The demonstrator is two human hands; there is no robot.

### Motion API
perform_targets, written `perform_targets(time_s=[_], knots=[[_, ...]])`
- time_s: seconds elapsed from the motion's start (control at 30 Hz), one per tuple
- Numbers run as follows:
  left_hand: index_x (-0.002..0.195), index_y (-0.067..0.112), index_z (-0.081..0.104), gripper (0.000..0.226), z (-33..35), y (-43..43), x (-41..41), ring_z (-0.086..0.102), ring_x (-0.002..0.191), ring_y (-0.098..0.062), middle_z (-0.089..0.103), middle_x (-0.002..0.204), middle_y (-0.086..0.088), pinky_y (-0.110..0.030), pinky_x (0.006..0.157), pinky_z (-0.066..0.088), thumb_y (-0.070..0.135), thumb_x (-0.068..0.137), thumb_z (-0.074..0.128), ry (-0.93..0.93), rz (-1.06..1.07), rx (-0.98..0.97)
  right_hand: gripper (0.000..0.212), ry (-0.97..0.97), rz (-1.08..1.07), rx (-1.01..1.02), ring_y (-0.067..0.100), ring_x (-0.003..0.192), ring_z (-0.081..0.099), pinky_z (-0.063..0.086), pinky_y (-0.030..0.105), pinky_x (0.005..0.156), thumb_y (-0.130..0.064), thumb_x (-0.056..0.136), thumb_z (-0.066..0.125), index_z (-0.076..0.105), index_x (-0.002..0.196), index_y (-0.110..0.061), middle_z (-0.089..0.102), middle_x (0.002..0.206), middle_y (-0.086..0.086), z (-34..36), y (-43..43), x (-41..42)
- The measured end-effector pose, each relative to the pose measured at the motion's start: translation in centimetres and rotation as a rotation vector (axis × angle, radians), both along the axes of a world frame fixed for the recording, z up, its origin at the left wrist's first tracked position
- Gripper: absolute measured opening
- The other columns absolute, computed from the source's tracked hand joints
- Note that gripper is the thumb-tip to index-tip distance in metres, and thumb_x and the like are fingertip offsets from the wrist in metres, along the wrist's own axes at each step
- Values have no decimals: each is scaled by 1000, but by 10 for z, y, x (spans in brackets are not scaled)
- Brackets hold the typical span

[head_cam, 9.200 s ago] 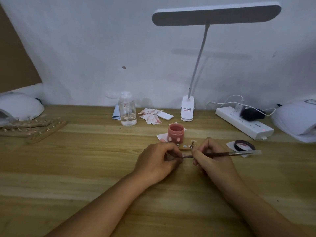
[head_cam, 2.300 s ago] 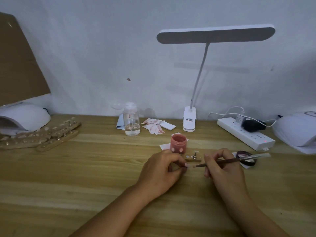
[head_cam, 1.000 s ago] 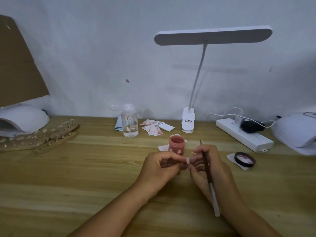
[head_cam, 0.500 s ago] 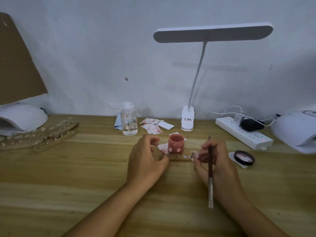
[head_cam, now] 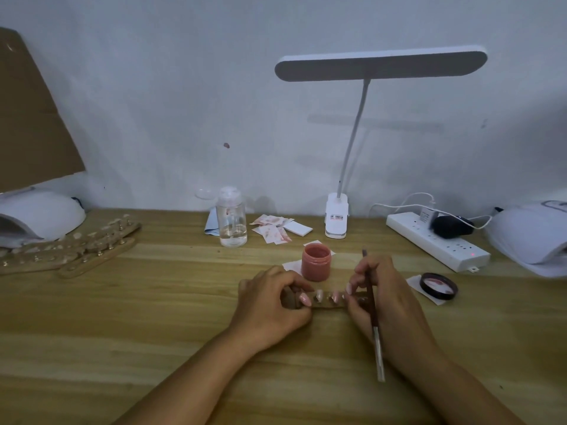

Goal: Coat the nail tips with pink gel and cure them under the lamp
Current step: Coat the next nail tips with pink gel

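Shifted left hand [head_cam: 273, 302] to grip left end of short wooden strip of pink nail tips [head_cam: 328, 305], just before open pink gel jar [head_cam: 316, 262]; pinched right end with right hand [head_cam: 392, 302], thin dark brush [head_cam: 376, 338] tucked in. Seemingly best lifted level toward white domed lamp [head_cam: 40, 216], wet tips untouched.

Pink gel jar [head_cam: 316, 262]; white desk lamp [head_cam: 380, 65].

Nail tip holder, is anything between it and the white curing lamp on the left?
Yes: other wooden holders lie on the table close beside the curing lamp, across the path from the nail tip holder.
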State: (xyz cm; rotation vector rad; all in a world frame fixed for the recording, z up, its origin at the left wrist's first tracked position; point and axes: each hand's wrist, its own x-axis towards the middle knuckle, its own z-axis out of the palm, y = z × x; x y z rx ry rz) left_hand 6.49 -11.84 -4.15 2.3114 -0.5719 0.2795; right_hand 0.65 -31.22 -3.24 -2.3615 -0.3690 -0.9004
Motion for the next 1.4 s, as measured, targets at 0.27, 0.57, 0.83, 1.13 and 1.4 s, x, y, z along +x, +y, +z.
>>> perform_targets(time_s=[0.27,0.57,0.83,1.13,1.4], knots=[[79,56,58,23,0,-2,0,48,99,5,60,96,21,-29,83,24,54,57,53,-3,3,46,50,71,-19,-51,6,79,55,50,33,66,-4,77,70,38,101,-33,53,80,-18,-1,-2,-1],[70,63,52,19,-2,-2,0,47,97,6,60,96,23,-28,78,18,58,53,47,-15,22,48,42,116,-48,-64,3,82,51,46,28,69,-7,81,68,39,101,-30,52,79,-17,0,0,-1],[69,61,50,16,-2,-2,0,44,97,5,58,93,27,-28,75,16,59,54,45,-33,85,67,48,221,-91,-45,5,87,52,50,33,73,-9,81,66,32,106,-32,52,83,-17,2,0,-6],[85,48,60,17,-3,1,2,45,96,-1,54,89,24,-31,73,13,50,67,59,-70,259,95,40,213,-147,106,15,76,56,51,37,70,-5,84,59,35,102,-31,56,82,-10,0,-1,-6],[102,42,49,31,3,4,-4,40,97,-1,51,98,25,-28,78,14,39,74,62,-93,315,88,50,106,-89,-20,6,79,55,49,27,72,-8,80,70,33,105,-29,51,83,-16,3,5,-10]])
